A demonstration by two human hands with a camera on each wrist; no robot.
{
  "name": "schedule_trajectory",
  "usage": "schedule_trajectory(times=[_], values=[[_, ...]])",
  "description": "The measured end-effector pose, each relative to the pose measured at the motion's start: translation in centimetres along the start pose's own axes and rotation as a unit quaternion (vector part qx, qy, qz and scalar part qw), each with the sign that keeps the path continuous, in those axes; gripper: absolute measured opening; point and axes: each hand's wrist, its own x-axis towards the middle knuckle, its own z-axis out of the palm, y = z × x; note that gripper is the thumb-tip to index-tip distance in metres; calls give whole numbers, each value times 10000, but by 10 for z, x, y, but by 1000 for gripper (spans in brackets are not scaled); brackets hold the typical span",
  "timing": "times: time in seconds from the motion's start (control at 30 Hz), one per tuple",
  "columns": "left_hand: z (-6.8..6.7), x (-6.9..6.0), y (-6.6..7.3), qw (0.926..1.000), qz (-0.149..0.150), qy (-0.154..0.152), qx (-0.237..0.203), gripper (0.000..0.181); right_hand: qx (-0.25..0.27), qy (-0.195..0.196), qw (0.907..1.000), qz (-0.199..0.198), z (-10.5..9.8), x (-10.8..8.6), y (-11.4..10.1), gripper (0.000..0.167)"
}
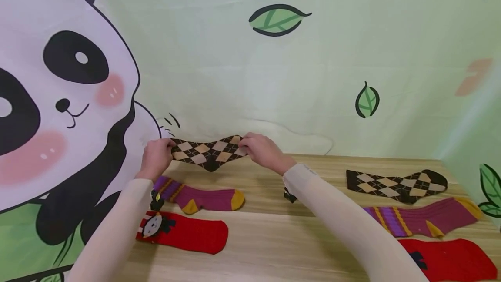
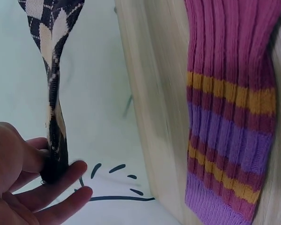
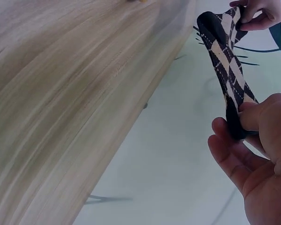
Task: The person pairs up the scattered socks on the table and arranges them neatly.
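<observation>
The left hand [image 1: 156, 156] and right hand [image 1: 267, 151] each pinch one end of an argyle sock [image 1: 207, 152], which spans the space between them, lifted clear of the table [image 1: 274, 243]. Nearer the body than the left hand and the held sock, a magenta sock [image 1: 215, 199] and then a red sock [image 1: 199, 236] lie flat. Well apart to the right of the right hand lie a second argyle sock [image 1: 391, 185], a second magenta sock [image 1: 446, 221] and a second red sock [image 1: 454, 258], the latter two partly hidden by the right sleeve [image 1: 336, 216]. Judging by this layout, five socks are already down in two matching groups; only the held one is not yet laid flat, so little appears left.
</observation>
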Motion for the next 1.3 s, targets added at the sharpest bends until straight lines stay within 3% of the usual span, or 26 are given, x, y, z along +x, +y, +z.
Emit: schedule_trajectory(times=[0.33,0.87,1.3], values=[[-6,-5,13,9991,336,167,-185,23,-6,-78,9999,-103,-8,-8,1,24],[-13,-14,27,9984,392,134,-390,21,-23,-497,9988,-21,-24,-21,2,29],[-17,-26,40,9961,790,311,-247,16,-94,-621,9979,-169,-27,-38,-1,38]])
